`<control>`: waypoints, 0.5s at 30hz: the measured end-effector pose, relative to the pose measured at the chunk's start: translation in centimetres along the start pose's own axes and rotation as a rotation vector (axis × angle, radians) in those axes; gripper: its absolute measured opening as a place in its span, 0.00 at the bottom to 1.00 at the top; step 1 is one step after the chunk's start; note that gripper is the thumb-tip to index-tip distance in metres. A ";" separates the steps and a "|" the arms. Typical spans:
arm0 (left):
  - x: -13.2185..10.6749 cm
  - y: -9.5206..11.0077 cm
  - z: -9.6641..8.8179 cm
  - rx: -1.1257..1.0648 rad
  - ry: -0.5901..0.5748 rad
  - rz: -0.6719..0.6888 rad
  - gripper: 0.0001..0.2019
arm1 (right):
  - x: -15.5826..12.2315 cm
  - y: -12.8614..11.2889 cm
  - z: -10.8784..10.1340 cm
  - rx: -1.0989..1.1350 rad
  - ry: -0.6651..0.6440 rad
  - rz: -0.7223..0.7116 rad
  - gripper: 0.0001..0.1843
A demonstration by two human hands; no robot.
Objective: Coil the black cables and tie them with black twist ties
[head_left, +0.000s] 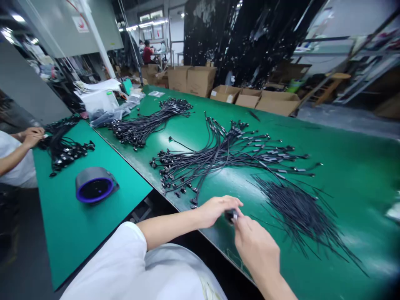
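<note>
My left hand (218,210) and my right hand (258,243) meet over the near edge of the green table. Between their fingertips is a black cable connector (230,215) with a light, shiny end, slightly blurred. Both hands are closed on it, and the fingers hide the rest. Just beyond them lies a spread bunch of black cables (218,156) with plugs at both ends and pale labels on many. To the right of my hands is a loose pile of thin black ties (295,204), or wires; I cannot tell which.
Another bundle of black cables (148,121) lies farther back. On the lower green table (103,237) at left stand a round grey and purple device (95,185) and more cables (64,143), handled by a co-worker (18,156). Cardboard boxes (200,81) line the far edge.
</note>
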State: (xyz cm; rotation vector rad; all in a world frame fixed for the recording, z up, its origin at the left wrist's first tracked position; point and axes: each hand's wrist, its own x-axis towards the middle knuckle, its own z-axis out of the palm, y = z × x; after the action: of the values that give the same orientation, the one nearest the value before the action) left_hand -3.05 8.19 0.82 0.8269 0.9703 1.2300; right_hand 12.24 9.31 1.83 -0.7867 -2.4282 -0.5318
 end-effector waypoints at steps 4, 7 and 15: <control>-1.4 -1.6 0.3 0.453 -0.070 0.187 0.22 | 0.2 2.7 -0.3 -0.050 0.002 0.025 0.16; -0.4 -3.4 0.0 0.318 -0.047 -0.096 0.38 | 0.4 2.3 -0.8 -0.068 0.051 0.024 0.15; -1.7 1.0 -1.1 0.334 -0.057 0.106 0.26 | -0.4 0.1 0.1 0.306 0.005 0.044 0.17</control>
State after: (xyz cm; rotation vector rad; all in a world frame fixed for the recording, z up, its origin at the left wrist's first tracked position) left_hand -4.50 6.69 1.57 1.1812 1.1138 1.1422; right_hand 12.56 9.26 1.56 -0.7029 -2.4027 -0.1391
